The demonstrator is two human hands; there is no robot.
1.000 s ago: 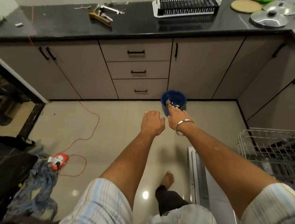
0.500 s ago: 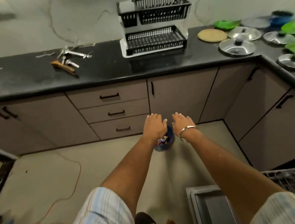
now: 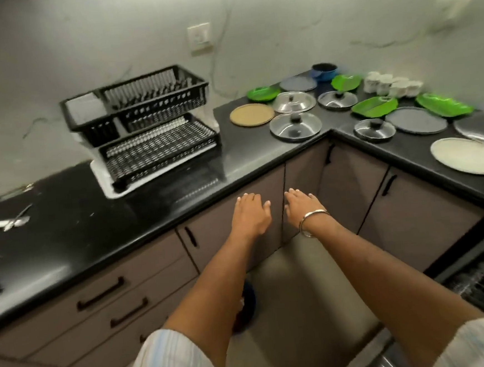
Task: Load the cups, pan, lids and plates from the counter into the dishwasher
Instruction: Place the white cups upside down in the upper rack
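Lids nearer than before

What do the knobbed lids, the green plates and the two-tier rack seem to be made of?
Lids: likely polished steel, going by the mirror-like silver sheen; the dark knobs look plastic.
Green plates: probably plastic or melamine, with saturated colour, a glossy surface and moulded ridges.
Rack: apparently black moulded plastic, with a matte slotted lattice, standing on a white tray.
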